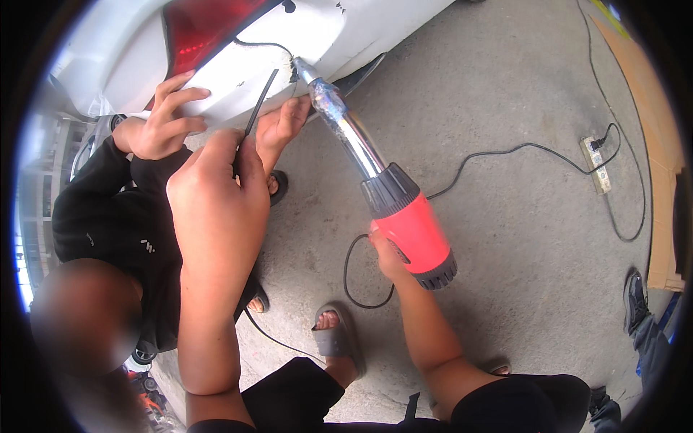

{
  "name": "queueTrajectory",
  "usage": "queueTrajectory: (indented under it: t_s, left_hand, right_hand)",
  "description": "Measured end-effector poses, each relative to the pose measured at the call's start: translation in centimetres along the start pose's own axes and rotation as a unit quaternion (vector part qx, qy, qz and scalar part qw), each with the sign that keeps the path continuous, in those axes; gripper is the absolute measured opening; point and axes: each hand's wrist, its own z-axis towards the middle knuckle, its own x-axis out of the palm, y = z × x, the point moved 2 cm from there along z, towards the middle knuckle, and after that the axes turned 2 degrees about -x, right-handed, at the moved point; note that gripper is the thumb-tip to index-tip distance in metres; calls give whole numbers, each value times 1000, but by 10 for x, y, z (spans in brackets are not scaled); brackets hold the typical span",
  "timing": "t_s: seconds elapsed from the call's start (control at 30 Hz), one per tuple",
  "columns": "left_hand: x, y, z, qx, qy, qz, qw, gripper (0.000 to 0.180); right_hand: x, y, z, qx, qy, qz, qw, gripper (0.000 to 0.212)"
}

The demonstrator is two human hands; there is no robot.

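Observation:
My left hand (216,184) grips a thin black rod (261,105), its tip pointing up near a damaged spot on a white car bumper (238,83). In my right hand (390,254) is a red hot-air gun (413,229) with a long silver barrel. The nozzle (304,70) meets or nearly meets the bumper at that dark, rough spot. A dark curved line (263,45) runs from there toward the red tail light (195,36). A co-worker's one hand (170,119) is spread at the bumper's left; their other hand (281,126) is at its lower edge.
The co-worker, in a black top (108,206), crouches at left. A black cord (498,150) crosses the concrete floor (520,231) to a white power strip (595,166). Cardboard (653,144) lies along the right side, near another person's dark shoe (635,299).

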Motion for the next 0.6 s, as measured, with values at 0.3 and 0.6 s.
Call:
queueTrajectory:
  t_s: [0.3,0.6]
  left_hand:
    - [0,0,-1,-20,18,1,1000,8]
    - [0,0,0,-19,19,-8,1000,10]
  right_hand:
    - [3,-21,-5,2,30,-31,999,27]
    - [-2,-25,-3,2,35,5,999,11]
